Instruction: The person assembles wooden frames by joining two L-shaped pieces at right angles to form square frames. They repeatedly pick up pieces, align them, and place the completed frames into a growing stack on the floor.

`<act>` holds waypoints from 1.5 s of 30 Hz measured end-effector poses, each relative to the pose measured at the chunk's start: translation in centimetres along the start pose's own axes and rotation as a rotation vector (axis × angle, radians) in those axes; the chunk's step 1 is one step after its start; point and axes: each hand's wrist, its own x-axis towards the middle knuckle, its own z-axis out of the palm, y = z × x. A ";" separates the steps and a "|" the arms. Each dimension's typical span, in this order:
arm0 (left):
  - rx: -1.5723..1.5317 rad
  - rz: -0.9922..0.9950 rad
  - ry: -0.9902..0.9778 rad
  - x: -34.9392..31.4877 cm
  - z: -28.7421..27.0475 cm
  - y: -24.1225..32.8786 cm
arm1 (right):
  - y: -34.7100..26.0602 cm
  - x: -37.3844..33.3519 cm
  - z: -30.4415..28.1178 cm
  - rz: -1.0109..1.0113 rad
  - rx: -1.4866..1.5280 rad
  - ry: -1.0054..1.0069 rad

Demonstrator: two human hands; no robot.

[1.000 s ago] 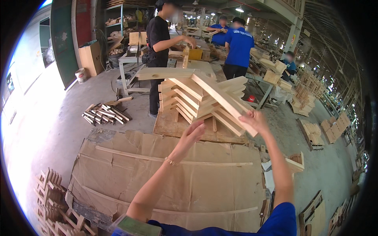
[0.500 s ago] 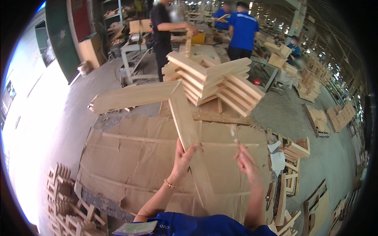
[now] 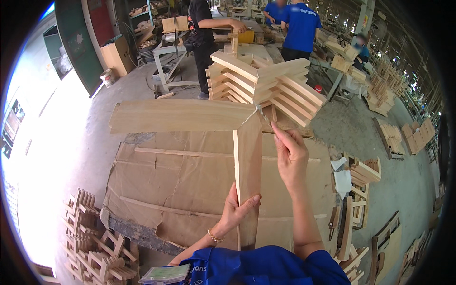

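An L-shaped wooden frame piece (image 3: 183, 115), two flat boards joined at a mitred corner, is held up over the cardboard-covered table (image 3: 156, 178). My left hand (image 3: 237, 209) grips the board that runs toward me, thumb on its face and fingers around its left edge. In my right hand (image 3: 290, 156), pinched between thumb and fingers, is a slim, light-tipped hand tool (image 3: 265, 117). Its tip meets the outer end of the mitre joint. A whitish, uneven line (image 3: 248, 117) follows that joint.
Behind the corner stands a stack of similar angled wooden pieces (image 3: 259, 83). Slatted wooden parts are piled at lower left (image 3: 95, 247) and right (image 3: 363, 175). A white rag (image 3: 342, 180) lies by the table's right edge. A person in black (image 3: 202, 42) and others in blue work beyond.
The frame piece has turned, its near board now pointing straight toward me. My right hand has moved up and left, bringing the tool from beside the piece to its corner joint.
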 end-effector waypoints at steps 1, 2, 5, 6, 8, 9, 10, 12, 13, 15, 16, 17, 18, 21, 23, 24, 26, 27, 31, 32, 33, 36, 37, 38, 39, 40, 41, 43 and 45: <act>-0.016 0.004 -0.002 -0.1 0.0 0.0 | 0.0 -0.5 0.2 -0.017 -0.037 0.007; -0.033 0.009 0.001 -0.3 0.0 0.0 | -0.1 -1.1 0.4 -0.034 -0.072 0.010; -0.047 0.003 -0.006 -0.3 -0.1 -0.1 | -1.1 -2.8 0.9 -0.063 -0.150 -0.023; -0.045 -0.004 -0.011 -0.3 -0.1 -0.1 | -1.3 -3.2 1.0 -0.071 -0.179 -0.031; -0.061 -0.020 -0.007 -0.4 0.1 -0.2 | -1.0 -3.9 0.9 -0.083 -0.189 -0.047; -0.068 -0.025 -0.007 -0.4 0.2 -0.2 | -1.1 -4.2 0.7 -0.083 -0.173 -0.057; -0.058 -0.029 -0.037 -0.2 0.0 -0.1 | -1.2 -4.3 0.6 -0.084 -0.156 -0.068; -0.033 -0.030 -0.082 0.5 -1.3 1.2 | -1.8 -4.1 -0.6 -0.072 -0.008 -0.067; 0.047 -0.006 -0.012 0.9 -2.3 2.0 | -1.9 -4.1 -1.3 -0.064 0.064 -0.070; 0.204 0.033 0.136 2.0 -5.3 3.8 | -0.4 -5.1 -2.8 0.166 0.249 0.012; 0.285 0.053 0.219 2.1 -6.6 4.6 | 0.2 -5.5 -3.6 0.282 0.345 0.047; 0.333 0.107 0.265 2.0 -7.6 5.4 | 0.5 -5.6 -4.3 0.294 0.390 0.056; 0.383 0.163 0.304 2.1 -8.5 6.3 | 0.7 -5.5 -4.9 0.304 0.431 0.071; 0.032 -0.021 0.137 0.6 -9.5 9.6 | 1.6 -5.2 -5.8 0.287 0.427 0.055; -0.239 -0.177 0.009 -0.4 -10.1 9.8 | 1.6 -4.9 -5.4 0.251 0.433 0.001; -0.352 -0.219 -0.057 -1.3 -10.3 9.4 | 1.2 -4.2 -5.0 0.134 0.360 -0.028; -0.585 -0.304 -0.193 -2.9 -10.6 8.3 | 0.2 -2.2 -3.6 -0.097 0.207 -0.085; -0.765 -0.330 -0.278 -3.5 -10.9 7.1 | -0.4 -1.3 -2.9 -0.133 0.191 -0.123; -1.189 -0.317 -0.645 -4.1 -10.4 3.7 | -1.9 1.7 0.1 -0.222 0.211 -0.233; -1.210 -0.330 -0.672 -4.1 -10.0 3.3 | -2.0 2.2 0.6 -0.230 0.235 -0.247; -1.230 -0.342 -0.698 -4.1 -9.7 3.0 | -2.0 2.6 1.1 -0.253 0.223 -0.258; -1.237 -0.346 -0.747 -4.0 -9.6 2.7 | -1.2 3.2 2.5 -0.318 0.188 -0.292; -1.278 -0.346 -0.810 -3.7 -9.5 2.5 | -0.9 3.1 2.8 -0.334 0.172 -0.299; -1.316 -0.342 -0.868 -3.4 -9.5 2.5 | -0.7 3.0 3.2 -0.353 0.163 -0.309; -1.354 -0.337 -0.928 -3.3 -9.6 2.4 | -0.5 2.8 3.4 -0.341 0.155 -0.332; -1.391 -0.342 -0.942 -3.2 -9.9 2.0 | -0.4 2.4 3.3 -0.330 0.146 -0.355; -1.430 -0.347 -0.954 -3.3 -10.2 1.5 | -0.3 2.0 3.3 -0.317 0.137 -0.380; -1.457 -0.346 -0.959 -3.5 -10.7 1.1 | -0.2 1.6 3.0 -0.320 0.080 -0.400; -1.439 -0.341 -0.949 -3.3 -10.9 1.2 | 0.1 0.9 2.6 -0.314 0.063 -0.402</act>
